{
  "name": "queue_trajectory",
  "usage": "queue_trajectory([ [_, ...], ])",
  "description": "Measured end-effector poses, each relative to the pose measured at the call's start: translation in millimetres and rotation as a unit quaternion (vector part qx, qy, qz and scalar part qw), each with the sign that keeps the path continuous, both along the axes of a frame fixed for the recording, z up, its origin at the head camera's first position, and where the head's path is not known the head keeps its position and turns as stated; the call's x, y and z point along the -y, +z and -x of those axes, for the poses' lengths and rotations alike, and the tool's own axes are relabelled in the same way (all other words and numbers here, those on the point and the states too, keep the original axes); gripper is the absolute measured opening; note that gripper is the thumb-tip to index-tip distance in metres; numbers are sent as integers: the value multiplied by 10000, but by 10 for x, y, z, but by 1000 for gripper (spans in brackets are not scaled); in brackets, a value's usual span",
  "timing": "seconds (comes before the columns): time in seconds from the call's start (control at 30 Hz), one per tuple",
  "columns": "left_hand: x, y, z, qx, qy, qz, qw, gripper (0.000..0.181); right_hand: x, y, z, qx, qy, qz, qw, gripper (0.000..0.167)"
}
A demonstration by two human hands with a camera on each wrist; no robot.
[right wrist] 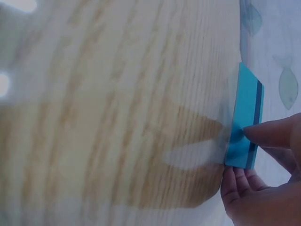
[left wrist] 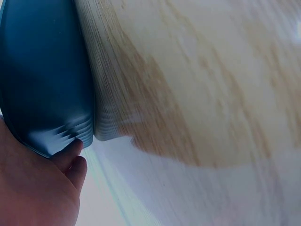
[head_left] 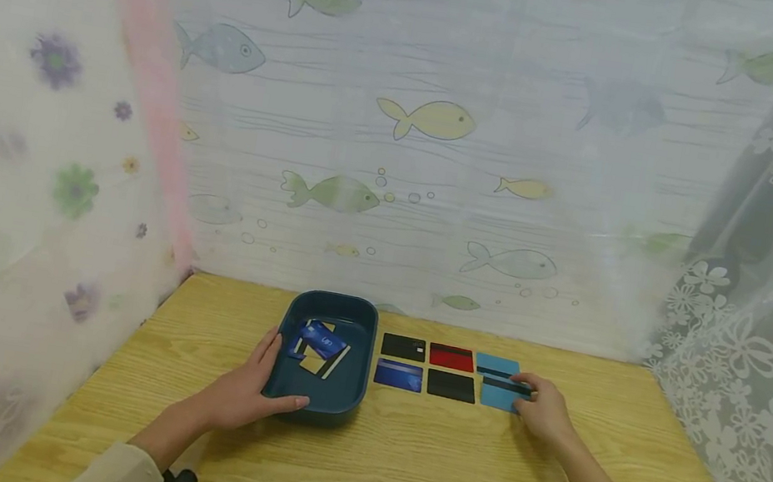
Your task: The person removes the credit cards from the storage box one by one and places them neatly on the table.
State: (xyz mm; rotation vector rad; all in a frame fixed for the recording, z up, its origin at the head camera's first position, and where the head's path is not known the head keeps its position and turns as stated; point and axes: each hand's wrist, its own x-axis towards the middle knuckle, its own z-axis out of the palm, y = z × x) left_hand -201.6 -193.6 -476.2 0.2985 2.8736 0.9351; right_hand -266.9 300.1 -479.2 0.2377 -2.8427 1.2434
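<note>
My left hand (head_left: 242,394) spans the left side and near corner of a dark teal tray (head_left: 368,356), thumb along its front rim. Inside the tray lie several cards, a blue one (head_left: 324,339) on top. In the left wrist view my hand (left wrist: 42,183) touches the tray's ribbed corner (left wrist: 61,94). My right hand (head_left: 547,411) has thumb and fingers at the right edge of a light blue card (head_left: 500,397), the front right one of two rows. In the right wrist view, thumb and fingers of my hand (right wrist: 268,174) pinch the blue card (right wrist: 244,108) with its dark stripe.
Beside the tray, the rows hold a black card (head_left: 403,347), a red card (head_left: 451,358), another light blue card (head_left: 498,364), a dark blue card (head_left: 399,375) and a second black card (head_left: 451,386). A fish-patterned curtain (head_left: 424,196) hangs behind the wooden table (head_left: 394,478).
</note>
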Motion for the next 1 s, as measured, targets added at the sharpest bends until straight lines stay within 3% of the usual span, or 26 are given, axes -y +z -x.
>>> queue_trajectory([
  [0.27,2,-2,-13,29,4,-27,10000,127,-15,-18,95,-79,106,-327,9994,46],
  [0.6,1,-10,-4,22,-1,-76,10000,127,66,60,91,-331,265,-811,9958,48],
  [1.0,-6,-18,4,-7,0,-103,9999,127,96,64,99,-280,116,-1228,9920,46],
])
